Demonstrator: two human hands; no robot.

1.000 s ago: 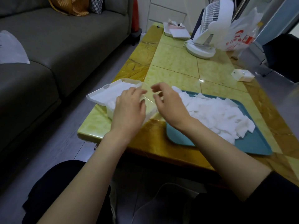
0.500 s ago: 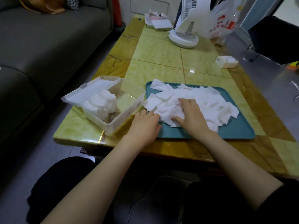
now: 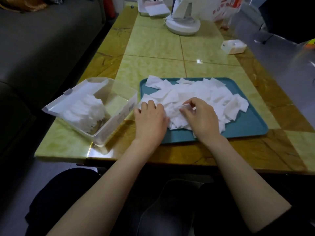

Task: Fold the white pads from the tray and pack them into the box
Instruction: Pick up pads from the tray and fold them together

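A loose heap of white pads (image 3: 196,92) lies on a teal tray (image 3: 247,128) in the middle of the table. My right hand (image 3: 202,118) sits on the near side of the heap, and its thumb and fingers pinch a pad (image 3: 175,109). My left hand (image 3: 150,120) is at the heap's left edge with its fingers curled down onto the same pad; its fingertips are hidden. Left of the tray stands a clear plastic box (image 3: 119,114) with its lid (image 3: 71,99) hinged open. A stack of folded pads (image 3: 87,111) fills the box's left half.
The yellow-green table (image 3: 153,68) carries a white fan base (image 3: 182,26), a small white box (image 3: 233,46) at the right and a white tray (image 3: 151,9) at the far end. A grey sofa (image 3: 42,40) runs along the left. A plastic bag (image 3: 226,7) stands behind the fan.
Both hands have left the box and moved right onto the tray's heap. My right hand went from lying flat on the pads to pinching one, and my left hand came up off the table edge.
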